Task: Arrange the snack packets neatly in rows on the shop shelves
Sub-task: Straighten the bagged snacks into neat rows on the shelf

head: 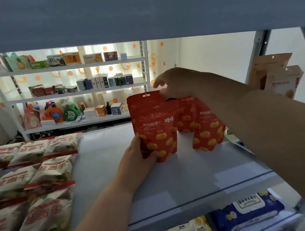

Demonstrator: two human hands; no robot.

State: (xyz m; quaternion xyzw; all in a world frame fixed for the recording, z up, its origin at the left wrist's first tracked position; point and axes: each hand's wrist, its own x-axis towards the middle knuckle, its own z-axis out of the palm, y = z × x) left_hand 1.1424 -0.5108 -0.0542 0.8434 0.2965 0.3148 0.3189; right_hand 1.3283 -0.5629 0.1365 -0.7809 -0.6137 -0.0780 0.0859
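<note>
Grip: left hand point(143, 155) curls round the lower corner of the front red packet point(153, 123); right hand point(177, 84) pinches its top. Packet stands upright at centre frame on the shelf point(186, 181).
Done: two more red packets point(207, 127) stand behind; beige packets point(30, 171) lie in rows at left.
Left: aligning this red row, probably just begun.

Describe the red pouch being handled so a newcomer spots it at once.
On the grey shelf, right of the flat-lying packets, stand three red pouches. The front red pouch is leftmost, nearest the camera. Only it is held: the left hand grips its bottom corner, the right hand pinches its top.
</note>
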